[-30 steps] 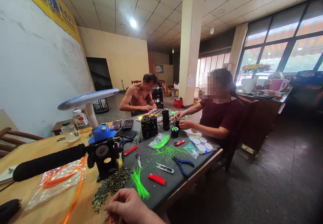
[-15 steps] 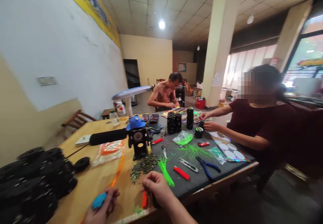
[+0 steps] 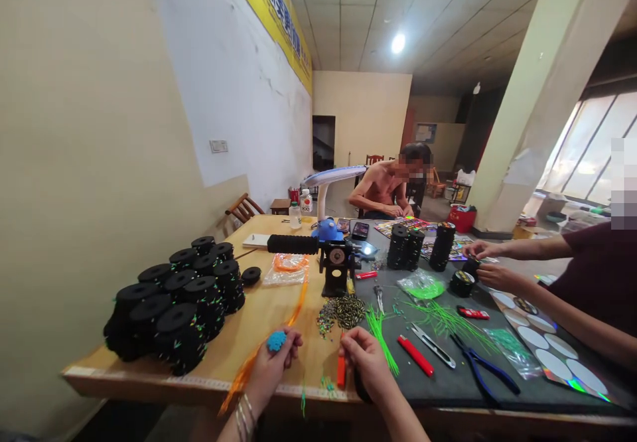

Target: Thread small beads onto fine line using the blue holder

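My left hand (image 3: 273, 364) is closed over the near table edge, its fingertips pinched together; what they hold is too small to make out. A knobbly bright blue piece (image 3: 277, 341) sits at its thumb side; I cannot tell whether it is worn or held. To its right, my right hand (image 3: 367, 359) is also closed in a pinch, its contents hidden. An orange-red stick-like piece (image 3: 341, 369) lies right beside those fingers. Orange strands (image 3: 243, 375) run past my left wrist. Just beyond both hands lies a pile of small dark metallic pieces (image 3: 343, 312).
Stacked black spools (image 3: 184, 289) fill the left side. A black winding device (image 3: 336, 269) and a lamp (image 3: 326, 210) stand mid-table. Rightward lie green strands (image 3: 381, 342), a red lighter (image 3: 415, 356), thread snips (image 3: 432, 346) and blue-handled pliers (image 3: 490, 369). Two co-workers sit across and right.
My view has turned left, so the whole spool stack now shows and the table has shifted right in the picture. Both hands stay pinched, low over the near edge.
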The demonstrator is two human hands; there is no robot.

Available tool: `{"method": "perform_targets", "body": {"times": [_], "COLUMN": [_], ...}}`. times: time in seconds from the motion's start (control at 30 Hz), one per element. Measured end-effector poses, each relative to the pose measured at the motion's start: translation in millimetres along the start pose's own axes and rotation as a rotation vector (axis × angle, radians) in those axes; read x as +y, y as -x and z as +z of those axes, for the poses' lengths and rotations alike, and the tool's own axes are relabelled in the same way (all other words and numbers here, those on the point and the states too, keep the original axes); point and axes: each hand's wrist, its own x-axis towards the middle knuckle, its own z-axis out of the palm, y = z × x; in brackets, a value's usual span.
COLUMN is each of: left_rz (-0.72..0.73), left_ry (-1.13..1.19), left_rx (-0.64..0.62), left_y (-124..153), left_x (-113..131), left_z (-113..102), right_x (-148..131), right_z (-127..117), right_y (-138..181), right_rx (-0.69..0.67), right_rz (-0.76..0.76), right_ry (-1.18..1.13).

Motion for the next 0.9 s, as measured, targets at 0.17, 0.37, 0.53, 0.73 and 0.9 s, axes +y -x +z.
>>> {"method": "perform_targets", "body": {"times": [0.17,0.37,0.53,0.73,0.9], "left_rz": [0.007,0.011,0.015,0.003,-0.007], "left_ry": [0.012,0.007,0.001,-0.017,-0.021], "left_rx": [-0.012,-0.009,-0.006,0.004,0.019], "left_y": [-3.3,-2.5,-2.5,-1.2,-1.6], "left_x": [-5.3,-7.8,-6.9,-3.7,-7.4], "left_z": [-1.8,-2.6,-2.1,-1.1,-2.1], "right_x": [1.7,-0.2,-1.4,0.2,2.2], "right_z": [-1.4,-1.0,-0.1,-1.0,-1.6], "right_y": [0.9,1.8,2.5,2.0,1.0], "right_rx": [-0.008,-0.011,-0.007,-0.009,-0.005], "right_rz": [0.001,-0.009,-0.014,0.008,-0.008], "right_ry": [0.001,-0.007,-0.009,-0.012,0.005]}}
